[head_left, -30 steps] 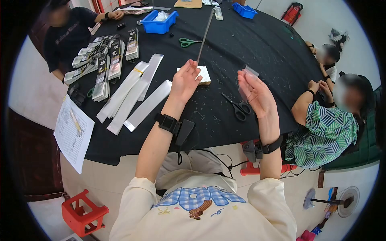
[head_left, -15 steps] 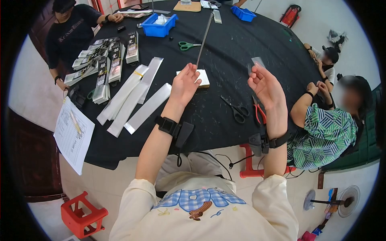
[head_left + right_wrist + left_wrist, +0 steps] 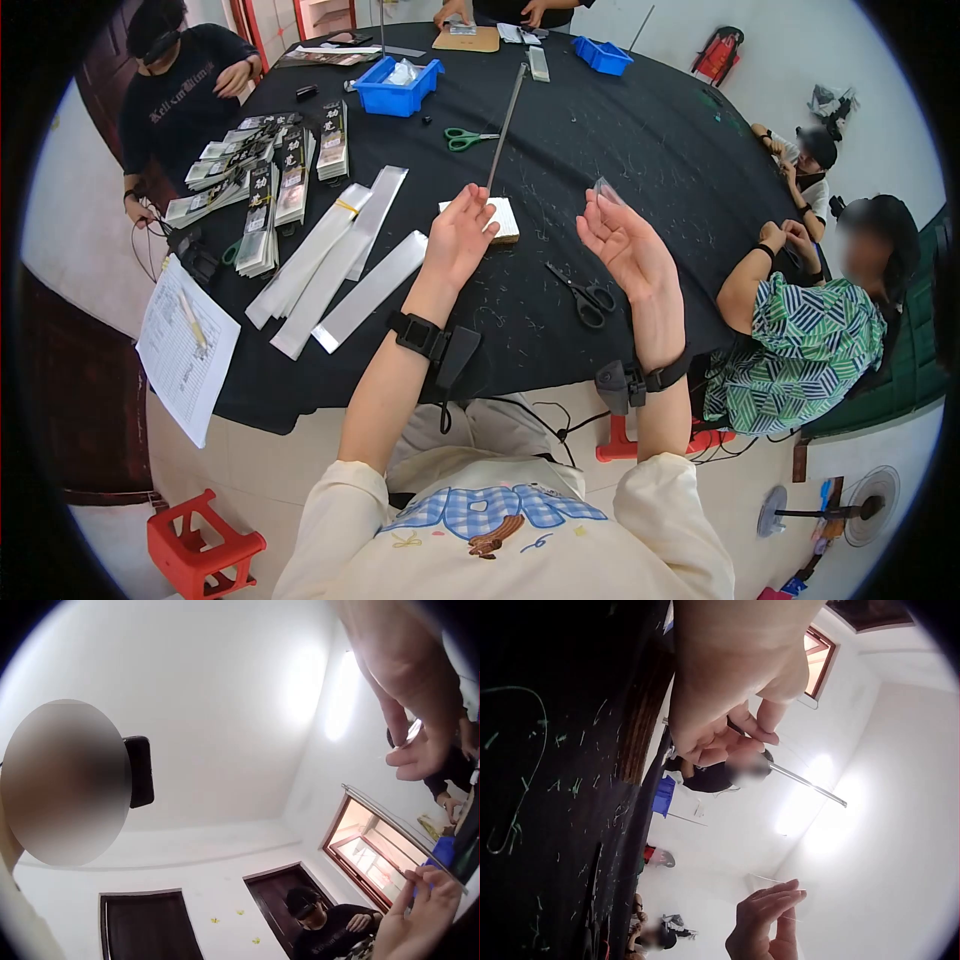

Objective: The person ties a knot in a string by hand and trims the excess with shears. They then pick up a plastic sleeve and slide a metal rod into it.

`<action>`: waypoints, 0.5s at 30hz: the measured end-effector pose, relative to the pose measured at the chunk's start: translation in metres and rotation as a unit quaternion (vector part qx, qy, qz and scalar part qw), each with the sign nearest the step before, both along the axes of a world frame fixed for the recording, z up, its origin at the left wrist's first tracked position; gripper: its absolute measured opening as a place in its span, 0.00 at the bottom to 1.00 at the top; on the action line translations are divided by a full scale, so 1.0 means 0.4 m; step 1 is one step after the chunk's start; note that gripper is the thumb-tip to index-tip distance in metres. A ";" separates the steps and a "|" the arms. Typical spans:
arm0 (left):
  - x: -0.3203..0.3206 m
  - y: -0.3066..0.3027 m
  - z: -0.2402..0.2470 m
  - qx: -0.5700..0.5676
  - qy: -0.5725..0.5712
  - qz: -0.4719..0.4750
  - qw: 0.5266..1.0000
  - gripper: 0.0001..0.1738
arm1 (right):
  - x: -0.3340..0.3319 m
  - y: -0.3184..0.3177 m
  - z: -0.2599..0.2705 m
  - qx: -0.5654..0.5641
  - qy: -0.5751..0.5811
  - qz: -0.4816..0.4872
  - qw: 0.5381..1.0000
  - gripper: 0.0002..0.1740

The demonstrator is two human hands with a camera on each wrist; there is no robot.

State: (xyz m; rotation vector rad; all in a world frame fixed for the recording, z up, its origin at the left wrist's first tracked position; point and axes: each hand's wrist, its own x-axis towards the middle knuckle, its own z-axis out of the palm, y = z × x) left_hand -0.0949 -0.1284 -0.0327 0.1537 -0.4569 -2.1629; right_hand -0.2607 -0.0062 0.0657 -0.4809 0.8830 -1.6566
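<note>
A thin metal rod [image 3: 507, 130] rises at a slant behind my left hand [image 3: 458, 240], beside a pale block [image 3: 505, 222] on the black cloth. My left fingers are bent and bunched close to the rod; in the left wrist view the rod [image 3: 810, 786] extends past the fingertips. Whether they pinch it or a fine thread, I cannot tell. To the right, my raised right hand [image 3: 635, 250] pinches a small clear plastic piece [image 3: 607, 192] between thumb and fingers. The right wrist view shows a shiny edge of that piece [image 3: 410, 733] at the fingertips.
Black-handled scissors [image 3: 592, 303] lie below and between my hands, green-handled scissors [image 3: 465, 140] beyond the block. Silvery strips [image 3: 370, 292] and packaged bundles [image 3: 260, 225] lie left. Blue trays [image 3: 398, 95] stand farther back. Several people are around the table.
My right hand swung out right and up with the clear piece, then came back left, now tilted inward. Red-handled pliers, visible half a second ago, are out of sight. My left hand stayed by the rod.
</note>
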 end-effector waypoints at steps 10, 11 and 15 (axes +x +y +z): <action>0.001 -0.002 0.000 -0.006 0.003 -0.002 1.000 0.04 | 0.008 -0.007 -0.001 -0.067 0.058 -0.025 0.996 0.07; 0.001 -0.001 -0.001 -0.005 0.002 -0.003 1.000 0.04 | 0.009 -0.006 0.001 -0.073 0.083 -0.023 0.994 0.07; 0.001 -0.002 -0.002 -0.007 0.007 -0.006 1.000 0.04 | -0.004 -0.010 -0.007 -0.087 0.081 -0.002 0.993 0.07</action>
